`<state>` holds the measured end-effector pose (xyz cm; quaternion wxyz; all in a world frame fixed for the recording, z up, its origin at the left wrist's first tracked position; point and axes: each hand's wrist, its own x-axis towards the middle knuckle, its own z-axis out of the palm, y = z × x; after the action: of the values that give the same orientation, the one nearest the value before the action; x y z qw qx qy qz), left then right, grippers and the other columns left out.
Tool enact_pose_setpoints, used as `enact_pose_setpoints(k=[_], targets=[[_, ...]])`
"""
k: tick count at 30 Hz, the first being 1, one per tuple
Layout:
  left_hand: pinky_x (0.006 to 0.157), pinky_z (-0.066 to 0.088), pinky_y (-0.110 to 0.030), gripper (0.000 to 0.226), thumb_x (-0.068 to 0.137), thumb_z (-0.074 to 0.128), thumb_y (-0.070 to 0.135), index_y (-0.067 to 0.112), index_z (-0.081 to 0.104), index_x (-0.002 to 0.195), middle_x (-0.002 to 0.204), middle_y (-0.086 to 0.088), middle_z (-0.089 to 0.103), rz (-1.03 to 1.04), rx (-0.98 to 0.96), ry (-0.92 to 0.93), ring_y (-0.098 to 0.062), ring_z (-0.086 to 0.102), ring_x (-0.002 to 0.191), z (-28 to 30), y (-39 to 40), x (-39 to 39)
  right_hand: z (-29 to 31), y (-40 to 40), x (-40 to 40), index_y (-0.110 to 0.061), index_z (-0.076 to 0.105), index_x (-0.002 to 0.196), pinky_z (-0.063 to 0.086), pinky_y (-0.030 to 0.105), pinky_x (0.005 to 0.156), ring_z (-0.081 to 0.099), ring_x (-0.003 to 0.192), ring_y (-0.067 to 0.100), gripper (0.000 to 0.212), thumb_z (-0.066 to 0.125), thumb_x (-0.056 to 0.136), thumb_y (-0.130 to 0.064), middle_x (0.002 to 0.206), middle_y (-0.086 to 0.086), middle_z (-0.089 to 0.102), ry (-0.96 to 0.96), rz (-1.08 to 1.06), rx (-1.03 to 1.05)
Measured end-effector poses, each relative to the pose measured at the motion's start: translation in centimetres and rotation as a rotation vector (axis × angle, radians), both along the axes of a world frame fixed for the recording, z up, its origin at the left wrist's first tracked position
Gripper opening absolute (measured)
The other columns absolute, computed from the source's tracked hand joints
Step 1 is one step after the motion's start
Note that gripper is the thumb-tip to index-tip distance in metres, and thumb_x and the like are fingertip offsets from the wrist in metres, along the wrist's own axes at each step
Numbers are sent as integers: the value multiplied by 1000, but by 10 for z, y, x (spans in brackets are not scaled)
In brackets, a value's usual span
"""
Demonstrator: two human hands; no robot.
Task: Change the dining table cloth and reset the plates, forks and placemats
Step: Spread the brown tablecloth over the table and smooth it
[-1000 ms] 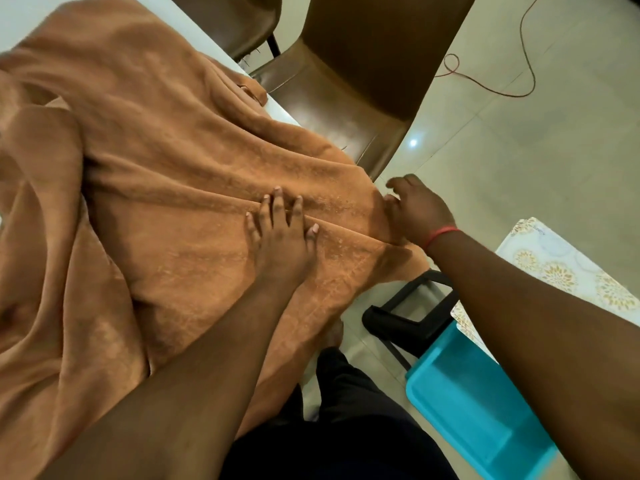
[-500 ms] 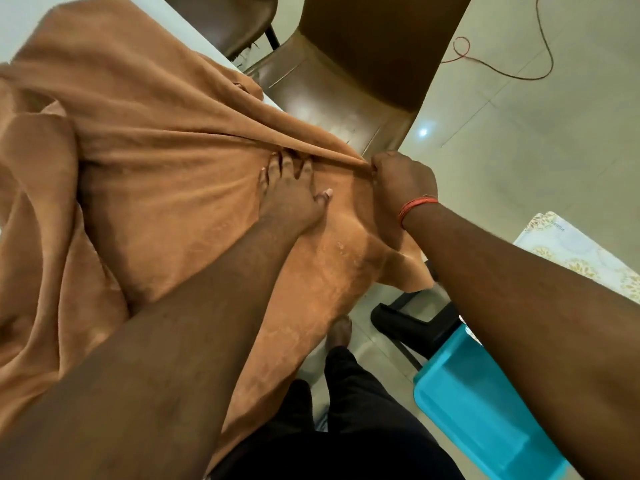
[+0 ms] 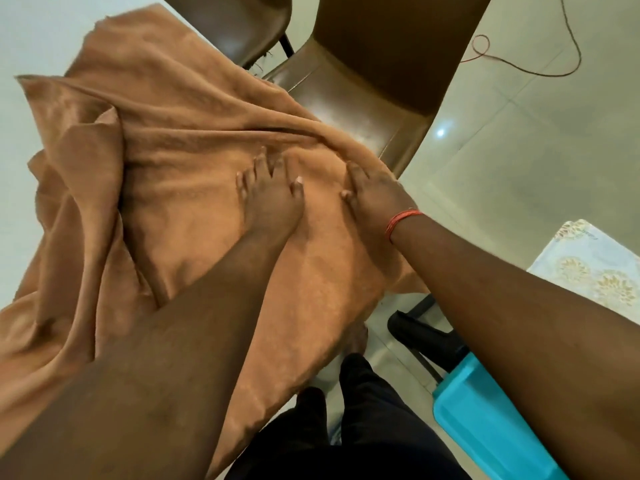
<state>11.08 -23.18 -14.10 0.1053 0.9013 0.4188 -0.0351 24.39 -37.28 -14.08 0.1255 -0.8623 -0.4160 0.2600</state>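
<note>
1. Glossy pale floor tiles (image 3: 519, 161) surround a brown leather chair (image 3: 363, 98).
2. Soft, rumpled orange-brown tablecloth (image 3: 166, 202) lies bunched on the white table (image 3: 34, 36).
3. Left hand (image 3: 273, 199), fingers spread, presses flat on the tablecloth.
4. Right hand (image 3: 374, 195), fingers straight, presses beside it.

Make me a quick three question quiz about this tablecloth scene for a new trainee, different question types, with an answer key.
1. True or false: the brown cloth lies flat and smooth across the whole table.
2. Multiple choice: the red thread band is on which wrist? A) left B) right C) neither
3. Fill in: the left hand and right hand both rest palm-down on the ____.

Key
1. False: it is bunched in folds, part of the table is bare, and one side hangs over the edge by the brown chair.
2. B
3. Cloth
</note>
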Motion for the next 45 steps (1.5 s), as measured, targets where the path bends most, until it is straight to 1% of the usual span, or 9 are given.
enact_pose_setpoints(k=[3, 10, 16, 22, 30, 35, 40, 42, 45], targets=[[122, 7, -51, 60, 99, 39, 46, 21, 28, 153, 164, -11, 14, -41, 2, 16, -29, 14, 150, -6, 9, -42, -2, 12, 1, -18, 24, 150, 40, 40, 105, 48, 129, 37, 54, 41, 102, -36, 149, 18, 41, 218, -89, -12], [121, 12, -49, 59, 99, 40, 41, 14, 36, 151, 161, -13, 25, 67, 15, -1, -27, 23, 148, 12, 15, -152, 16, 47, -39, -13, 26, 153, 26, 49, 119, 30, 144, 34, 58, 40, 100, -32, 159, 14, 28, -223, 84, 58], [121, 18, -50, 52, 98, 40, 36, 12, 46, 144, 156, -14, 35, 240, 127, -14, -29, 32, 145, 48, 24, -279, 49, 117, -170, -13, 37, 148, 35, 41, 111, 39, 137, 29, 56, 47, 96, -32, 154, 10, 36, -205, 489, 152], [123, 7, -47, 60, 103, 29, 37, 19, 13, 157, 164, -9, 14, 600, 3, 50, -25, 14, 151, 58, 48, -417, 78, 172, -316, -13, 54, 131, 45, 47, 97, 52, 117, 34, 45, 53, 90, -31, 131, 12, 54, -276, 743, 277], [114, 31, -47, 59, 97, 48, 35, 23, 28, 152, 155, -13, 31, 701, -238, -7, -35, 33, 139, 39, 77, -571, 66, 242, -469, -17, 34, 149, 49, 47, 90, 59, 114, 40, 50, 39, 100, -20, 143, 17, 44, -299, 638, 45], [91, 49, -41, 48, 98, 51, 35, 20, 40, 142, 136, -9, 47, 619, -324, -88, -33, 54, 118, 30, 87, -639, 66, 271, -510, -15, 59, 131, 51, 44, 93, 62, 110, 38, 42, 36, 96, -11, 124, 18, 64, -372, 541, -40], [75, 40, -29, 28, 98, 53, 35, 14, 56, 116, 117, -11, 63, 674, -435, -293, -31, 60, 109, 26, 107, -657, 108, 287, -536, -1, 64, 111, 42, 36, 93, 58, 106, 39, 31, 52, 83, 3, 111, 24, 61, -63, 403, 482], [74, 36, -25, 32, 98, 54, 29, 11, 58, 125, 113, -13, 67, 710, -476, -412, -30, 62, 106, 30, 114, -650, 129, 300, -551, 2, 65, 105, 41, 31, 100, 57, 110, 34, 34, 47, 77, 12, 110, 22, 61, 54, 506, 746], [65, 38, -26, 14, 96, 52, 18, 18, 65, 102, 79, 1, 65, 766, -499, -437, -13, 60, 70, 36, 126, -643, 138, 313, -563, -4, 54, 135, 26, 35, 120, 38, 140, 24, 56, 43, 81, 9, 146, 15, 46, 190, 669, 592]])
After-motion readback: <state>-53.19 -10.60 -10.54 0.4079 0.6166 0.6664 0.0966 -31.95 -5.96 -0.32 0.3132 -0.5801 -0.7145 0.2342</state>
